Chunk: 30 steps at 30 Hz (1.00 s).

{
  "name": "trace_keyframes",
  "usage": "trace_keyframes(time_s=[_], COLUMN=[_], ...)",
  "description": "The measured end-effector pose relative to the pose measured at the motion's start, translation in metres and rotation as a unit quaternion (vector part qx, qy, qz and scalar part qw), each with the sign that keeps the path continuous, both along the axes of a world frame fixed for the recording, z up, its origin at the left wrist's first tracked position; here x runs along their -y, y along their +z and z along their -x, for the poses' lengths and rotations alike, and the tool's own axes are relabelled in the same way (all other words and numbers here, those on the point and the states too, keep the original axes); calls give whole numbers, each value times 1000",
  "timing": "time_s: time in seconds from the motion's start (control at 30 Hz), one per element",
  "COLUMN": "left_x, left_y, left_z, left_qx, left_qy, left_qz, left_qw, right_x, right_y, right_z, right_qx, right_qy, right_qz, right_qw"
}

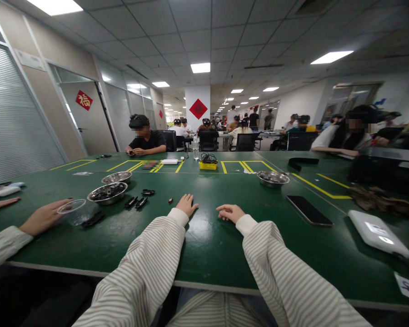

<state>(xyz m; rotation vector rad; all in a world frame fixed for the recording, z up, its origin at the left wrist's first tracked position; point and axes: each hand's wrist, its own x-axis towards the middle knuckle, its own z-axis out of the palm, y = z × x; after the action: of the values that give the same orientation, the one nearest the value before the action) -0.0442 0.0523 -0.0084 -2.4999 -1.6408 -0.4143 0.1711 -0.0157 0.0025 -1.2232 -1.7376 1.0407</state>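
My left hand lies palm down on the green table, fingers stretched forward, holding nothing. My right hand rests a short way to its right, index finger pointing left and the other fingers loosely bent; nothing shows in it. A small red and black piece lies just left of my left hand. Farther left are several black plastic parts, beside a metal bowl filled with similar dark parts. A black phone lies to the right of my right hand.
At left, another person's hand touches a clear plastic cup. More metal bowls stand farther back, one at right. A yellow box holds black cables near a bottle. A white device lies right.
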Motion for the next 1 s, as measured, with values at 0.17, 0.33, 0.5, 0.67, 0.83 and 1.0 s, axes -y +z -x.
trace_keyframes(time_s=[0.17, 0.33, 0.5, 0.67, 0.83, 1.0], left_x=[6, 34, 54, 60, 55, 39], left_y=[0, 2, 6, 8, 6, 9], left_z=[-5, -41, -94, -117, -109, -81], left_qx=[63, 164, 266, 323, 327, 247], left_qy=[-81, -165, -176, -167, -145, -54], left_qz=[20, 50, 100, 132, 107, -15], left_qw=[995, 971, 943, 922, 928, 967], right_x=[0, -1, -4, -3, 3, 7], right_y=[-2, -1, -2, -2, 4, 4], right_z=[0, -3, -8, -6, -3, -2], right_qx=[8, 61, 265, 354, 355, 318], right_qy=[-8, -70, -120, -157, -112, -22], right_qz=[-13, -71, -173, -163, -202, -226], right_qw=[1000, 993, 941, 908, 906, 921])
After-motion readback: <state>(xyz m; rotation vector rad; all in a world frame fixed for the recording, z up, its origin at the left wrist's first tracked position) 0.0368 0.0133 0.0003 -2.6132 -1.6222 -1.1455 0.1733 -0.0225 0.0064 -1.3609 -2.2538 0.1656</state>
